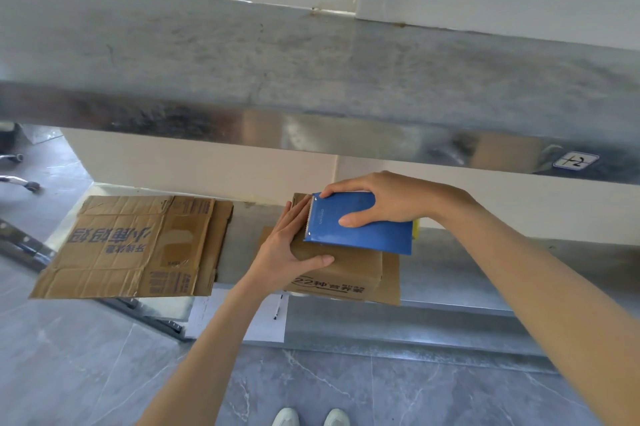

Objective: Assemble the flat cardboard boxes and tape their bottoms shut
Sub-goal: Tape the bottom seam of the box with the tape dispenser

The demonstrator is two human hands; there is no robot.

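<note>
The right hand (391, 200) is gripping a blue metal tape dispenser (363, 233) atop the small brown cardboard box (341, 275); the left hand (287, 247) is holding it, fingers seemingly risking the teeth.

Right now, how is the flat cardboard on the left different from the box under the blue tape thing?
The flattened cardboard lies flat and spread wide; the assembled box is folded up with sides and looks smaller across. Nothing touches the flattened cardboard, while the left hand holds the assembled box and the right hand grips a blue tape dispenser on its top. Both are brown with dark printed characters, on the same metal shelf.
</note>
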